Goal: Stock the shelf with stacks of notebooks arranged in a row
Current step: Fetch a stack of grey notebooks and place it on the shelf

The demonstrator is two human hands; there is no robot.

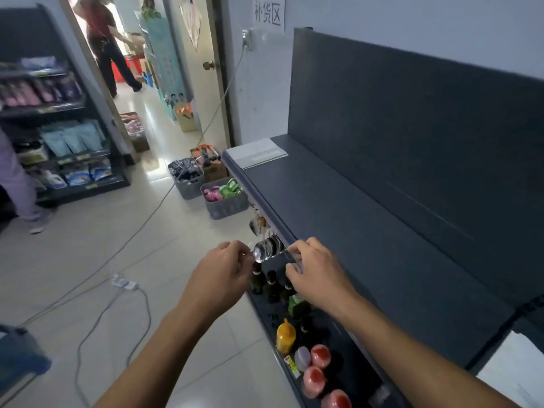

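Note:
A pale stack of notebooks (255, 152) lies flat on the far left end of the dark grey shelf (368, 231). A white sheet-like stack (513, 368) shows at the shelf's near right end, partly cut off. Both my hands are at the shelf's front edge, away from either stack. My left hand (225, 270) has its fingers curled and pinches the near end of a bunch of shiny metal spoons (266, 250) hanging under the edge. My right hand (316, 270) curls its fingers round the spoons' other end, against the edge.
Below the edge, a lower shelf holds dark bottles (272, 285), a yellow bottle (285, 335) and red-capped tubs (315, 378). Two grey baskets (225, 206) of goods stand on the floor beside the shelf end. Cables and a power strip (125, 283) cross the tiles. People move at left and in the doorway.

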